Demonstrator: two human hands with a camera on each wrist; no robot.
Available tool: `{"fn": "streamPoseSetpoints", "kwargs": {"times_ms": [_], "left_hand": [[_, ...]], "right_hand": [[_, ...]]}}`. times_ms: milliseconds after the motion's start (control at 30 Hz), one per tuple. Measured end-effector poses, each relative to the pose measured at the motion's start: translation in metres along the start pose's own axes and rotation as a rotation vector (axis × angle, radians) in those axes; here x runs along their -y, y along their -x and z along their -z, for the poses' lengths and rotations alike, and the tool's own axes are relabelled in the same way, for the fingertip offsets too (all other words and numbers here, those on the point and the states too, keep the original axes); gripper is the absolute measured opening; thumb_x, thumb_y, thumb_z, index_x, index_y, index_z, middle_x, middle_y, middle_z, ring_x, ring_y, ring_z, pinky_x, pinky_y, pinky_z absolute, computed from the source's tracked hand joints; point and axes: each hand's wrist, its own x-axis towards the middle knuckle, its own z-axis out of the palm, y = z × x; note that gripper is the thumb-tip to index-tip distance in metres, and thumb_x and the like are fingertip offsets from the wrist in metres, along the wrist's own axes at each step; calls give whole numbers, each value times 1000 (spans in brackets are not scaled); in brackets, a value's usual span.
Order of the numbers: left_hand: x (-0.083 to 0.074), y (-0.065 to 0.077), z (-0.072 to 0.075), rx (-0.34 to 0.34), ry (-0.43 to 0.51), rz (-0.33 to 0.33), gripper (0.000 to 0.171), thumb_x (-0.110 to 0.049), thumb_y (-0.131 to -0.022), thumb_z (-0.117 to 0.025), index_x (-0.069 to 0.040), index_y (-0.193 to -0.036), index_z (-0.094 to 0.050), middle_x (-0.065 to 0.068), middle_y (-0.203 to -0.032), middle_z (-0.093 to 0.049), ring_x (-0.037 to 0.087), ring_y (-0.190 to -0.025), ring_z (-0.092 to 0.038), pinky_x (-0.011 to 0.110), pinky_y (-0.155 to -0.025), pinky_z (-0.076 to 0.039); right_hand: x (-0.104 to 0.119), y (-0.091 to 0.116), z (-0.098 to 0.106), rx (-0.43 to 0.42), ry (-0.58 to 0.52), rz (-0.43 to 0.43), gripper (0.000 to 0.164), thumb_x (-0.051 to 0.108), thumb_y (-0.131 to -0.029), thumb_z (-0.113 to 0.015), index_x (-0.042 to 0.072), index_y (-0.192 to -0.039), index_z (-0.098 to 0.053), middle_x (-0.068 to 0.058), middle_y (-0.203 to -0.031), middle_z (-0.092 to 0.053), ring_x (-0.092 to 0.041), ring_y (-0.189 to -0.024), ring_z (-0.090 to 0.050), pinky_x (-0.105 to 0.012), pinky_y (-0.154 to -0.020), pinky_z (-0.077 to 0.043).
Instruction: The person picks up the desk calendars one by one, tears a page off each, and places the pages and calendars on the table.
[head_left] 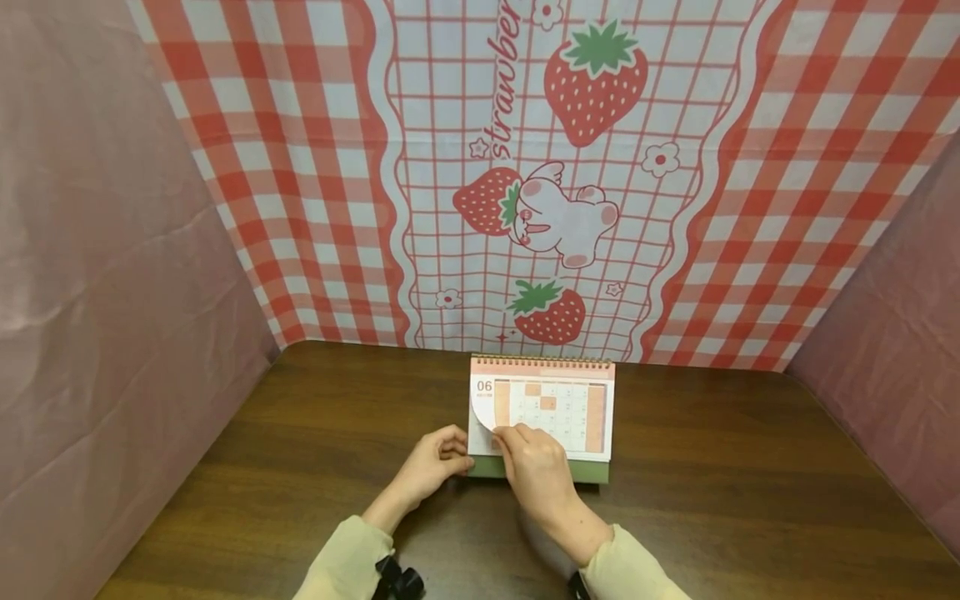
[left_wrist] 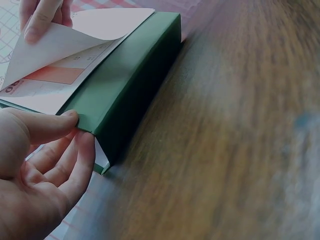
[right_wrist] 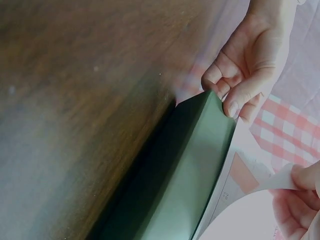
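Note:
A desk calendar (head_left: 592, 417) with a green base and a spiral binding along its top stands on the table, its page marked 06. The left hand (head_left: 431, 462) pinches the lower left corner of the green base (left_wrist: 115, 85), thumb in front and fingers behind. My right hand (head_left: 536, 467) holds the lower left corner of the front page (left_wrist: 65, 50) between thumb and fingers. That page is lifted and curls up to the right, and part of a printed sheet shows beneath it. In the right wrist view, only the right hand's fingertips (right_wrist: 305, 180) appear at the edge.
The brown wooden table (head_left: 750, 475) extends on both sides of the calendar. Behind it hangs a red-and-white checked cloth (head_left: 300, 167) with strawberry prints. Pinkish cloth walls (head_left: 112, 292) close off the left and right sides.

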Motion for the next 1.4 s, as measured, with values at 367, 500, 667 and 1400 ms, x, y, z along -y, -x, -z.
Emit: {"fn": "streamPoseSetpoints", "kwargs": {"times_ms": [367, 500, 667, 1400], "left_hand": [[-1, 0, 0, 2, -10, 3, 15, 9, -81, -57, 12, -94, -52, 33, -90, -59, 27, -76, -61, 37, -68, -53], [7, -3, 1, 2, -1, 0, 14, 9, -81, -58, 11, -93, -52, 31, -88, -60, 25, -76, -61, 36, -67, -54], [25, -9, 1, -6, -4, -9, 14, 5, -81, -60, 8, -93, -54, 25, -87, -62, 16, -72, -60, 30, -65, -53], [-3, 2, 0, -5, -19, 7, 14, 8, -81, -58, 13, -92, -51, 23, -84, -61, 20, -71, -59, 41, -67, -53]], "right_hand": [[-1, -2, 3, -32, -40, 11, 14, 11, -66, -78, 11, -73, -65, 3, -63, -60, -12, -50, -51, -26, -47, -41], [-2, -3, 4, -41, -51, 17, 20, 14, -63, -80, 12, -68, -61, 5, -59, -56, -10, -49, -49, -24, -46, -39], [-4, -3, 1, -57, -87, 29, 27, 20, -59, -82, 14, -65, -56, 8, -57, -52, -7, -50, -48, -22, -46, -38], [-11, -5, -8, -120, -327, -5, 34, 39, -78, -60, 14, -59, -47, 7, -53, -43, -2, -48, -37, -13, -46, -31]]}}
